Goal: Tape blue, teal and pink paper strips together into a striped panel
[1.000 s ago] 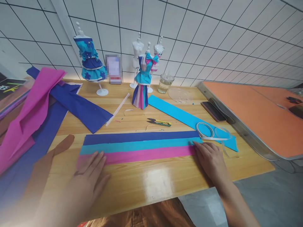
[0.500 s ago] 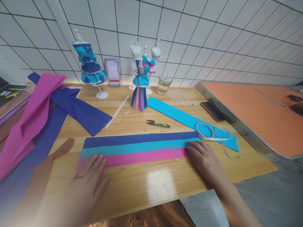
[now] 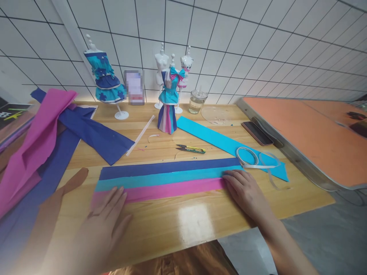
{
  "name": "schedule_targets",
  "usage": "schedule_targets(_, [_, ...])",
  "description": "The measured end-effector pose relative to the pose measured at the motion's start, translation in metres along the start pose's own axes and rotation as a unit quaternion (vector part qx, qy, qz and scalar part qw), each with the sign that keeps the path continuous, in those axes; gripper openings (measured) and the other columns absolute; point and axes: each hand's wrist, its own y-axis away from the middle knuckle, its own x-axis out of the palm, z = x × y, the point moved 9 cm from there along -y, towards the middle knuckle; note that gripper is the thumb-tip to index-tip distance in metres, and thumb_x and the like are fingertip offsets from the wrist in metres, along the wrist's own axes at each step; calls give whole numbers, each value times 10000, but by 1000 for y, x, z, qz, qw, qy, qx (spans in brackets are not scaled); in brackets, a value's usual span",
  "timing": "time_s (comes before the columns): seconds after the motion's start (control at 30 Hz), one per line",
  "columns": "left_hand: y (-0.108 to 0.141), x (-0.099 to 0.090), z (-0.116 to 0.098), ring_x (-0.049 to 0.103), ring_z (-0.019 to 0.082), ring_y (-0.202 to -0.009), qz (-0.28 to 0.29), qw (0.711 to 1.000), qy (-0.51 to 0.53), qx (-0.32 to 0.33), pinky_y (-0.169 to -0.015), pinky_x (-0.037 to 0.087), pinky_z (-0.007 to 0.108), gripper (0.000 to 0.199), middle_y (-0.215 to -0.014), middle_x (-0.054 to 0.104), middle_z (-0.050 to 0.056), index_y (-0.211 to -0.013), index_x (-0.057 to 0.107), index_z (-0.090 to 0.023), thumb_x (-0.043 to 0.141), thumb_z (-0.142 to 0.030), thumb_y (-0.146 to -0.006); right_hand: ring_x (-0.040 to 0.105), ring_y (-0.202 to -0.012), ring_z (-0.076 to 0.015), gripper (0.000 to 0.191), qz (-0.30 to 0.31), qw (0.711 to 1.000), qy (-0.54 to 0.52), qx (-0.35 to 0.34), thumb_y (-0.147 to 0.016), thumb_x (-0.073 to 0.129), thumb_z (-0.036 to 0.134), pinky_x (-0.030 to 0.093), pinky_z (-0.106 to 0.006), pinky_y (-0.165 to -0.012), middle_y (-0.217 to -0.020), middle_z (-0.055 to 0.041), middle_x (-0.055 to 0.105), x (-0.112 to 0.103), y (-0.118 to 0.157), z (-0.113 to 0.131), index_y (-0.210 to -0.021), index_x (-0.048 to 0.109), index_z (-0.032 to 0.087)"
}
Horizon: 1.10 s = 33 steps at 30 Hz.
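Observation:
A long piece [image 3: 172, 177] made of dark blue, turquoise and pink crepe-paper-like strips lies flat on the wooden table. On its left end rests my left hand [image 3: 106, 217], fingers stretched out over the pink band. My right hand [image 3: 243, 191] lies on the right end, fingers laid across the turquoise and pink, thumb tucked from sight. Neither hand lifts the strips. Just beyond my right hand, a roll of narrow white tape [image 3: 247, 157] sits on a separate turquoise strip [image 3: 212, 135]. Yellow-handled thread snips [image 3: 190, 149] lie behind the banded piece.
Small dressed mannequins [image 3: 104, 76] [image 3: 169, 99] stand along the back, by a glass of pale liquid [image 3: 197, 101]. Pink [image 3: 43, 130] and dark blue sheets [image 3: 100, 133] are heaped at left. A phone [image 3: 257, 133] lies at right, beside an orange-topped surface [image 3: 304, 141].
Both hands keep the same places on the strips. The whole view has shifted very slightly; nothing on the table has visibly moved.

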Motion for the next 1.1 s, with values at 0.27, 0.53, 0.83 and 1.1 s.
schedule_targets(0.27, [-2, -3, -3, 472, 300, -1228, -4, 1000, -26, 16, -944, 440, 426, 606, -1317, 520, 155, -1260, 524, -42, 251, -474, -934, 599, -869, -201, 170, -20, 997, -57, 42, -919, 455, 219, 420, -369, -812, -929, -55, 664, 0, 5, -16, -990, 606, 189])
schedule_targets(0.53, [-6, -6, -4, 507, 303, -1192, -8, 1000, -28, 9, -915, 461, 421, 611, -1304, 533, 146, -1218, 565, -54, 241, -486, -932, 592, -930, -197, 232, 3, 964, -214, 157, -911, 482, 344, 472, -349, -799, -1009, -42, 645, 2, 8, -30, -1081, 603, 244])
schedule_targets(0.83, [1, 1, 1, 449, 303, -1249, 14, 1000, -3, -8, -975, 428, 437, 629, -1336, 504, 141, -1275, 516, -67, 234, -509, -928, 609, -956, -244, 391, 76, 884, -367, 281, -839, 536, 498, 513, -400, -822, -1082, -65, 651, 28, 17, -58, -1102, 632, 225])
schedule_targets(1.1, [-1, 3, 3, 465, 301, -1236, 19, 999, 26, -31, -980, 427, 434, 630, -1338, 503, 129, -1276, 521, -84, 268, -534, -914, 614, -906, -248, 410, 116, 877, -373, 278, -800, 571, 549, 523, -370, -757, -1019, -70, 667, 22, 5, -59, -1019, 674, 219])
